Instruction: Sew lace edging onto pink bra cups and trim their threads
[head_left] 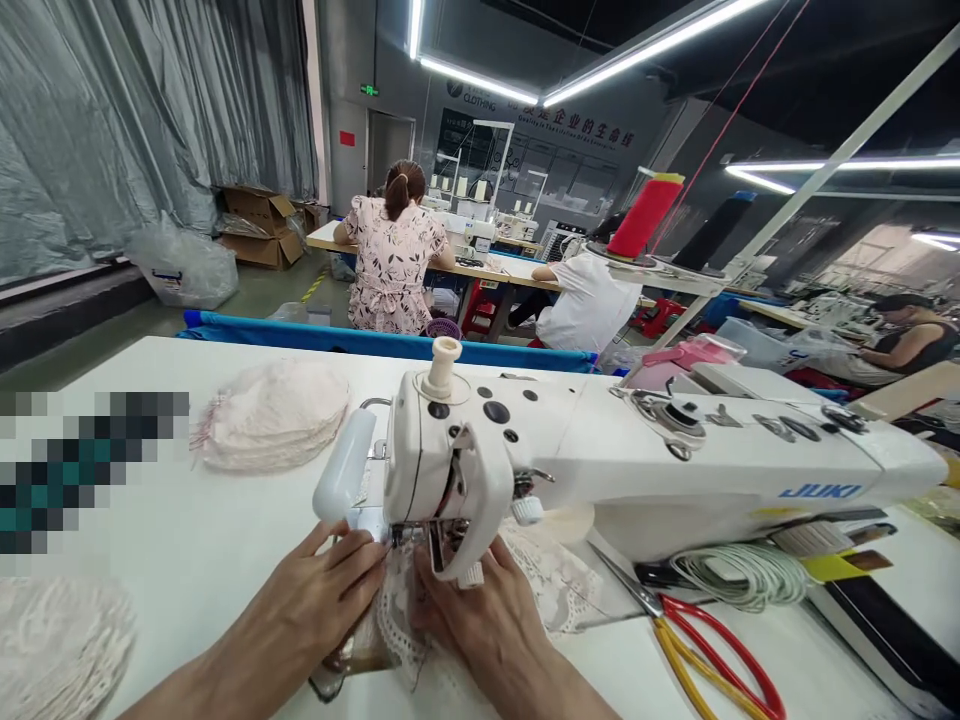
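A white sewing machine [450, 450] stands in front of me, with cream lace fabric [401, 610] under its needle area. My left hand [330, 580] is at the left of the needle, its fingers bent and pressed together on the lace edge. On the other side, my right hand [484, 605] grips the lace close to the presser foot; the machine's white curved guard [487, 505] partly hides its fingers. More of the lace [555, 575] spreads out to the right, beneath the machine arm. The needle itself is hidden.
A stack of pale lace pieces [274, 415] lies at the back left, another stack [64, 645] at the near left. Scissors with red and yellow handles [712, 650] and a coiled pale cord [742, 575] lie at right. A red thread cone [645, 215] stands above; other people sit beyond.
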